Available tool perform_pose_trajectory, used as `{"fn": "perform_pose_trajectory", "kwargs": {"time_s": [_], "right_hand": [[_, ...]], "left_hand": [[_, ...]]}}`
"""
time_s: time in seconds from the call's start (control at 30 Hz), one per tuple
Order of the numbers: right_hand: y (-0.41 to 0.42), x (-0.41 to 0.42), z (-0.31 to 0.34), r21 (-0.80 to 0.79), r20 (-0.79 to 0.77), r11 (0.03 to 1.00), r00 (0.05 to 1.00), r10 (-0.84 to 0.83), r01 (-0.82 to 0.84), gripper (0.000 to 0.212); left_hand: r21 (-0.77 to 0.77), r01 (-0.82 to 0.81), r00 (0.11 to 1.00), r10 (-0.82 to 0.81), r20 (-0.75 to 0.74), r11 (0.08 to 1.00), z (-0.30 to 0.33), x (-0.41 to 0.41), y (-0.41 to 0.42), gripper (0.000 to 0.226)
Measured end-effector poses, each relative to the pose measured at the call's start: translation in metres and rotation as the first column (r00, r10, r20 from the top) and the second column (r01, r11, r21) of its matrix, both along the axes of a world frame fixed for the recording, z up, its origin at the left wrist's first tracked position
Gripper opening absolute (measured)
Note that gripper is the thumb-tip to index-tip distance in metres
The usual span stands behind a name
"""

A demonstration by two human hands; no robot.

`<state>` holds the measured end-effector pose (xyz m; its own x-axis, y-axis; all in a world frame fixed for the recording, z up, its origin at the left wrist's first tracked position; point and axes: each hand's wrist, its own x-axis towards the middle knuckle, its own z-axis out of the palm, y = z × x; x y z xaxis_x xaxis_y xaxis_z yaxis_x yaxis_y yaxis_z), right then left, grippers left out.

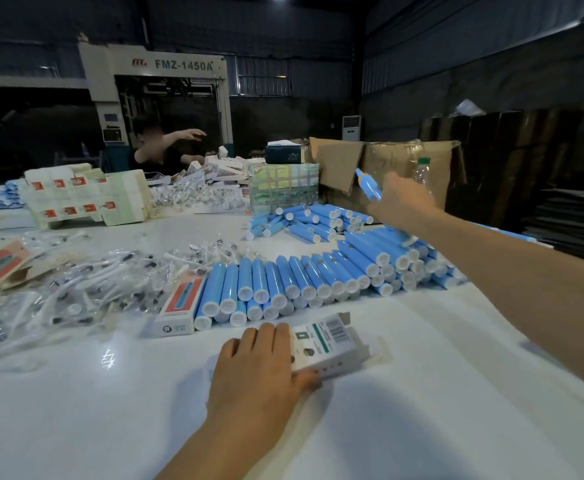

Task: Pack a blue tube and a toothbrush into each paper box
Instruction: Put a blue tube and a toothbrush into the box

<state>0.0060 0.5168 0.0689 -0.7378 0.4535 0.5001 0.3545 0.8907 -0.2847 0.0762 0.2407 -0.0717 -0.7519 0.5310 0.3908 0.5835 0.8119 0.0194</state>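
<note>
Blue tube (369,186): our right hand (401,202) holds one raised above the far heap of tubes (313,221), fingers curled round its lower end. The paper box (328,344) lies on the white tabletop (422,393) under our left hand (259,368), fingers laid flat across it, thumb at its near edge, end flaps open to the right. We judge the step to be loading: keep the box pinned, align the tube with the open end, slide it in straight. A toothbrush from the wrapped pile (75,289) is still needed. A nearer row of tubes (283,285) and a closed box (179,306) lie ahead. Across the dim workshop another person (158,147) works before a large machine (158,88); cartons (387,168) stand right.
</note>
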Motion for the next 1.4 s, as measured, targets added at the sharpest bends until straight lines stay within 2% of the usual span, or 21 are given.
{"fn": "perform_pose_trajectory", "kwargs": {"time_s": [0.07, 0.13, 0.17, 0.27, 0.37, 0.43, 0.53, 0.67, 0.73, 0.77, 0.8, 0.83, 0.9, 1.1, 1.3, 1.33, 1.4], "right_hand": [[-0.017, 0.025, 0.000, -0.197, -0.197, 0.965, 0.971, 0.134, -0.174, 0.049], [-0.032, 0.057, -0.013, -0.427, -0.411, 0.817, 0.888, 0.206, -0.387, 0.081], [-0.038, 0.073, -0.025, -0.506, -0.494, 0.721, 0.844, 0.207, -0.474, 0.091], [-0.054, 0.106, -0.072, -0.650, -0.631, 0.460, 0.767, 0.117, -0.605, 0.100], [-0.060, 0.117, -0.107, -0.734, -0.639, 0.306, 0.769, -0.008, -0.606, 0.101], [-0.057, 0.116, -0.116, -0.753, -0.642, 0.251, 0.762, -0.081, -0.608, 0.100], [-0.055, 0.115, -0.121, -0.757, -0.643, 0.247, 0.756, -0.118, -0.605, 0.092], [-0.063, 0.115, -0.125, -0.806, -0.584, 0.190, 0.806, -0.096, -0.561, 0.069], [-0.068, 0.118, -0.126, -0.803, -0.562, 0.262, 0.827, -0.033, -0.535, 0.043], [-0.070, 0.119, -0.127, -0.783, -0.541, 0.344, 0.840, 0.036, -0.518, 0.026], [-0.073, 0.121, -0.128, -0.755, -0.505, 0.421, 0.855, 0.115, -0.503, 0.018], [-0.076, 0.123, -0.130, -0.727, -0.472, 0.472, 0.862, 0.186, -0.499, 0.026], [-0.080, 0.125, -0.131, -0.710, -0.459, 0.493, 0.862, 0.216, -0.502, 0.037], [-0.068, 0.116, -0.139, -0.809, -0.435, 0.415, 0.899, 0.053, -0.416, 0.031], [-0.058, 0.105, -0.144, -0.850, -0.393, 0.379, 0.919, 0.003, -0.365, 0.028], [-0.059, 0.103, -0.141, -0.843, -0.387, 0.406, 0.922, -0.001, -0.353, 0.028], [-0.067, 0.097, -0.130, -0.774, -0.391, 0.524, 0.919, 0.047, -0.356, 0.027]], "left_hand": [[0.017, -0.016, 1.000, 0.016, -0.025, 1.000, 0.001, 0.001, -0.001, 0.075], [0.040, -0.023, 0.999, 0.025, -0.042, 0.999, 0.002, 0.001, -0.002, 0.067], [0.054, -0.028, 0.999, 0.030, -0.041, 0.998, 0.002, 0.001, -0.003, 0.064], [0.091, -0.049, 0.999, 0.050, -0.007, 0.995, 0.003, 0.001, -0.002, 0.063], [0.096, -0.049, 0.999, 0.047, 0.018, 0.994, 0.003, 0.004, -0.002, 0.064], [0.088, -0.044, 0.999, 0.043, 0.019, 0.995, 0.003, 0.006, -0.002, 0.065], [0.061, -0.051, 0.998, 0.050, 0.022, 0.997, 0.004, 0.008, 0.000, 0.064], [0.072, -0.055, 0.998, 0.053, 0.033, 0.996, 0.005, 0.010, -0.001, 0.060], [0.089, -0.057, 0.998, 0.054, 0.030, 0.994, 0.005, 0.011, -0.002, 0.059], [0.102, -0.059, 0.998, 0.056, 0.029, 0.993, 0.005, 0.011, -0.003, 0.059], [0.109, -0.063, 0.998, 0.060, 0.027, 0.992, 0.005, 0.012, -0.003, 0.060], [0.104, -0.068, 0.998, 0.066, 0.024, 0.992, 0.005, 0.012, -0.004, 0.060], [0.086, -0.079, 0.997, 0.076, 0.033, 0.993, 0.006, 0.010, -0.006, 0.060], [0.097, -0.077, 0.997, 0.075, 0.026, 0.992, 0.007, 0.009, -0.010, 0.056], [-0.028, -0.067, 0.997, 0.068, 0.034, 0.997, 0.007, 0.001, -0.018, 0.063], [-0.056, -0.069, 0.997, 0.071, 0.034, 0.996, 0.006, 0.000, -0.020, 0.063], [-0.079, -0.070, 0.996, 0.074, 0.052, 0.994, 0.006, -0.001, -0.023, 0.064]]}}
